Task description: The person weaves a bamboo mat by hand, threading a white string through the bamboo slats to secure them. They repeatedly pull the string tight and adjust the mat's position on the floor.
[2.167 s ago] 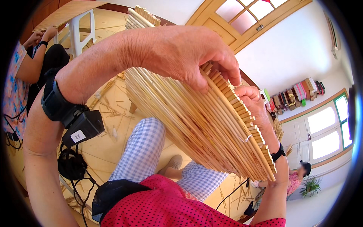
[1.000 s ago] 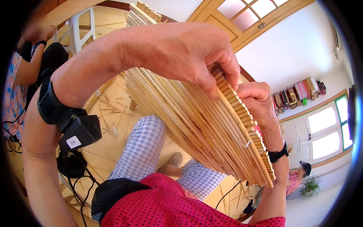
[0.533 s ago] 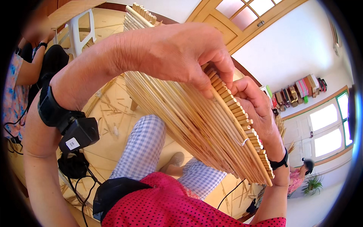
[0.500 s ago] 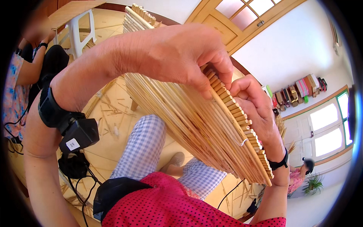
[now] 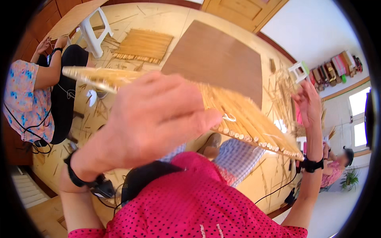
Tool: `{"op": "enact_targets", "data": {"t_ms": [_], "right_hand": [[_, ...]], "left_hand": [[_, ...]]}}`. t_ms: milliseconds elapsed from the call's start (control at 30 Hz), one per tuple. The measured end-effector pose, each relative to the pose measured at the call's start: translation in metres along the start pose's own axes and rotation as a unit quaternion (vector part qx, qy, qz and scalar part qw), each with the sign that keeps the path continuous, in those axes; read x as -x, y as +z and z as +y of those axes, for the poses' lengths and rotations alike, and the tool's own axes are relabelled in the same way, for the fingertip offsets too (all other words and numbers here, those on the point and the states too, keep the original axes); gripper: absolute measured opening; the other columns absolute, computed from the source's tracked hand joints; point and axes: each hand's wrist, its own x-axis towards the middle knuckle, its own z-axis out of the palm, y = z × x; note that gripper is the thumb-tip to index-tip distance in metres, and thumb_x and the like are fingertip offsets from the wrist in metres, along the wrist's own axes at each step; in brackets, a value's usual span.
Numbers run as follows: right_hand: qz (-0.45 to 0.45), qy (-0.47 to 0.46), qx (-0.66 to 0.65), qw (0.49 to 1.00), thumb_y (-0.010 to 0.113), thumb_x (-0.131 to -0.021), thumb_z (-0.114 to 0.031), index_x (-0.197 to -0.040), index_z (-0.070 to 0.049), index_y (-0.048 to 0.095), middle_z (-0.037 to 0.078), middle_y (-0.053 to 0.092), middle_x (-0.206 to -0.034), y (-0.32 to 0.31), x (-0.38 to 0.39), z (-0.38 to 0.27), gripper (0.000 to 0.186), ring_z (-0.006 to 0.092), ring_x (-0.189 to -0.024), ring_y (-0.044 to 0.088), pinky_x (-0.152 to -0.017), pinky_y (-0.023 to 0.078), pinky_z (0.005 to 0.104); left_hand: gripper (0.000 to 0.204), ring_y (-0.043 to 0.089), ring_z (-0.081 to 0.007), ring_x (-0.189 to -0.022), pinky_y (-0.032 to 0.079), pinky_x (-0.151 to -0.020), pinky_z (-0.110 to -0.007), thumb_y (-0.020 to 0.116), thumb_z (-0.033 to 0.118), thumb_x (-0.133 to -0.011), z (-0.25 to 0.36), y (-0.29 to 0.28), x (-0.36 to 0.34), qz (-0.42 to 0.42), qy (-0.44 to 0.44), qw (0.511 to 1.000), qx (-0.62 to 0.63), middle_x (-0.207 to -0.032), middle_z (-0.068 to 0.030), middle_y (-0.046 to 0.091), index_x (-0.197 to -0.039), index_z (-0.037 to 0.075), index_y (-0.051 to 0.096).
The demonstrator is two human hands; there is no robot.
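A mat of pale reed stalks (image 5: 242, 113) tilts above my lap, its row of cut ends facing me. My left hand (image 5: 158, 119), blurred, closes over the mat's near edge, its thumb beside a small loop of white thread (image 5: 229, 118). Most of its fingertips are hidden. Off the mat to the right, my right hand (image 5: 309, 103) is raised with curled fingers; whatever they pinch is too fine to make out. Both wrists wear black straps.
A brown board (image 5: 222, 55) and another reed mat (image 5: 143, 45) lie on the floor, with scattered stalks around. At left a person (image 5: 31, 95) sits by a white-legged table (image 5: 95, 33). A white stool (image 5: 299, 71), another person (image 5: 337, 166) and a plant (image 5: 350, 178) are at right.
The mat has swung from steep to flatter, its cut ends now toward me. My right hand has left its edge and moved right; my left hand has come lower and nearer.
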Motion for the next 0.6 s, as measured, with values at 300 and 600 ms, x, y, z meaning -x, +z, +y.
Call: {"op": "enact_targets", "data": {"t_ms": [300,600], "right_hand": [[-0.078,0.195,-0.13,0.969,0.065,-0.088,0.004,-0.121,-0.001,0.063,0.007,0.069,-0.115,0.074,0.199,0.151,0.034,0.0166,-0.106,0.064,-0.093,0.052,0.0306],[-0.177,0.205,-0.284,0.92,0.073,-0.084,0.006,-0.119,-0.003,0.065,0.003,0.07,-0.114,0.171,0.193,0.127,0.038,0.0112,-0.104,0.064,-0.094,0.052,0.0299]], "left_hand": [[0.034,0.061,-0.0176,-0.071,0.044,-0.06,-0.03,0.069,0.008,-0.063,0.065,0.077,0.048,-0.053,-0.05,0.993,-0.088,-0.088,-0.0031,0.065,-0.097,0.005,0.075],[0.035,0.06,-0.0204,-0.069,0.046,-0.06,-0.03,0.072,0.005,-0.063,0.058,0.102,0.056,-0.064,-0.083,0.991,-0.08,-0.087,-0.005,0.066,-0.098,0.004,0.075]]}}
